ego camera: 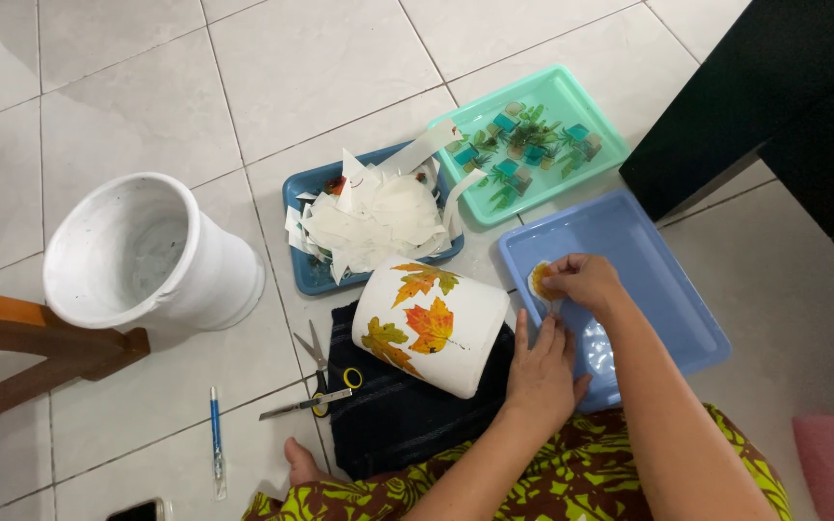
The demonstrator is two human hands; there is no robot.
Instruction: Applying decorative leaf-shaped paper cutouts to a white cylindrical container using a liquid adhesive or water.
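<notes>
Person, seated view from above. Two bare arms, no sleeves visible to the elbow. Left hand (pixel 541 371) and right hand (pixel 583 280): no rings, watch or gloves showing; nails short and unpainted. Garment (pixel 571 482) over the lap: yellow-green leaf print on dark maroon cloth. One bare foot (pixel 299 461), toes showing, no footwear.
</notes>
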